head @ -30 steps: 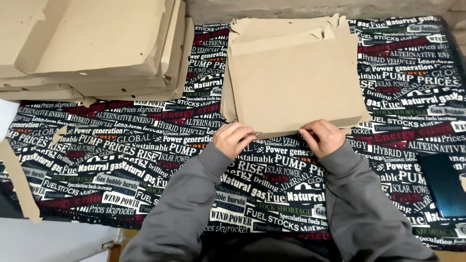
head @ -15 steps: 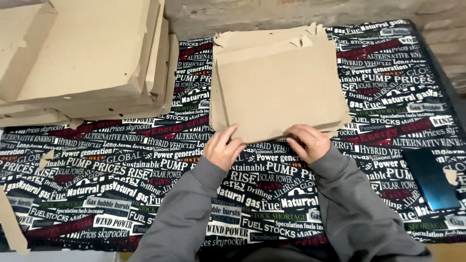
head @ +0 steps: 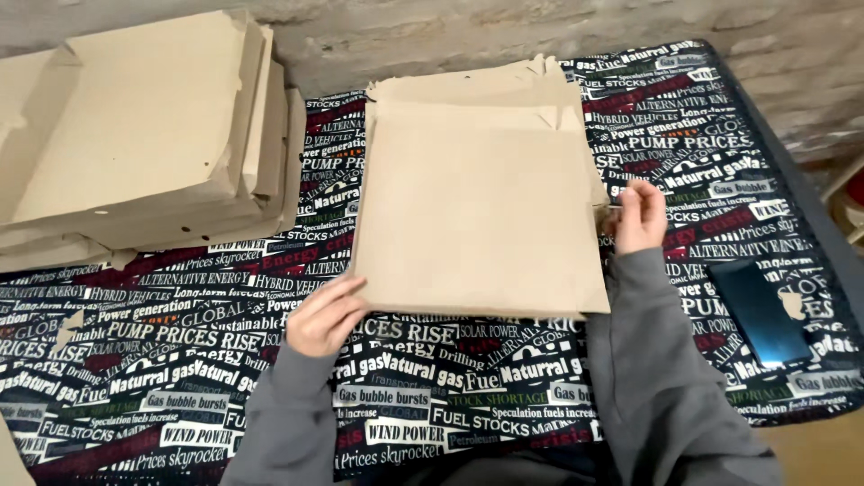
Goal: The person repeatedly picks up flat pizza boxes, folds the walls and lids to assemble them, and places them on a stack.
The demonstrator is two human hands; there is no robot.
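Keep your left hand (head: pixel 326 317) flat, pinning the cardboard sheet (head: pixel 477 216) — your right hand (head: pixel 639 214) pinches its side flap (head: pixel 601 209); fold squarely.

Brown cardboard sheet (head: pixel 477 216), newsprint-patterned cloth (head: pixel 180 360)

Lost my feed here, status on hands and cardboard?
Left hand flat on flat brown cardboard sheet, near corner. Right hand pinching its right edge. Dark phone lies right, apart.

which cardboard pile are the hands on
The middle pile: left hand at its near corner, right hand at its right edge. The far-left pile is untouched.
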